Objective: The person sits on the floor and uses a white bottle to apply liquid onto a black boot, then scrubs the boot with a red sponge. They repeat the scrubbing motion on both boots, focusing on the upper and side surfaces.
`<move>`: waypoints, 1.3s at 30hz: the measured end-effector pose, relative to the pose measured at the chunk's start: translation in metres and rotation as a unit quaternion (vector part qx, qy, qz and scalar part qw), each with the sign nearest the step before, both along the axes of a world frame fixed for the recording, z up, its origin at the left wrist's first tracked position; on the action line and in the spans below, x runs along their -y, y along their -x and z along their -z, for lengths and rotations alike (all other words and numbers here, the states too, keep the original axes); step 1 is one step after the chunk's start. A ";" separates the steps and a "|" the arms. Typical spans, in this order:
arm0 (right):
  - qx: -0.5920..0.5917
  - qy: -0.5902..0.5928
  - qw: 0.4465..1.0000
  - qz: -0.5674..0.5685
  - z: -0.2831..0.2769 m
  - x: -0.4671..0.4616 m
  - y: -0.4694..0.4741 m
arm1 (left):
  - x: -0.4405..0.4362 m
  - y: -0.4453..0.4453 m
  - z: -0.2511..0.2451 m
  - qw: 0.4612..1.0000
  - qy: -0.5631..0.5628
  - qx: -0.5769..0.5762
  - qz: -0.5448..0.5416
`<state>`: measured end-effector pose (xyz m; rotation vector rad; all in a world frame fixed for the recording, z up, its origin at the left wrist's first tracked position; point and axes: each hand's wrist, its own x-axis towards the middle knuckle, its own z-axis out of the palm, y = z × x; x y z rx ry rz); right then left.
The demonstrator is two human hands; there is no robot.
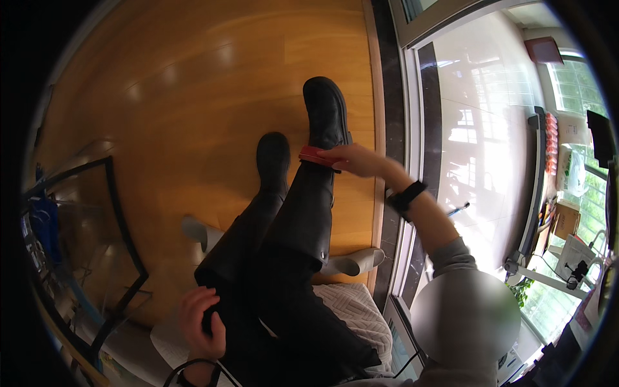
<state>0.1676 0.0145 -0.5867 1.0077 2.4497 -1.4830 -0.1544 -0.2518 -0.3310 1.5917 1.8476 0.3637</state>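
Note:
My right hand (359, 160) grips a red block-shaped tool (313, 155), which looks like a shoe brush. It lies against the ankle of a tall black boot (325, 109) on my outstretched right leg; its underside is hidden. The other black boot (273, 159), on my left leg, stands further back on the floor. Beside my left knee, my left hand (199, 317) is half curled, thumb and fingers apart, with nothing visible in it. Black trousers (295, 314) cover my thighs above the boot tops.
I sit on a seat with a quilted pale cover (358, 309) above light chair feet (353, 262). A glass table with a black frame (123, 227) stands left. To the right, a sliding-door track (411, 145) edges the wooden floor (193, 96). A blurred round patch (466, 319) covers the lower right.

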 end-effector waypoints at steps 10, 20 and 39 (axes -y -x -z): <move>0.163 -0.158 0.967 -0.118 0.041 -0.045 0.030 | -0.002 -0.004 0.001 1.000 -0.006 0.005 -0.007; 0.185 -0.202 0.959 -0.065 0.024 -0.054 0.030 | -0.002 -0.001 0.002 1.000 -0.009 0.009 -0.006; 0.069 0.093 0.992 0.040 -0.026 -0.021 -0.006 | -0.004 0.000 0.004 1.000 -0.010 0.017 -0.003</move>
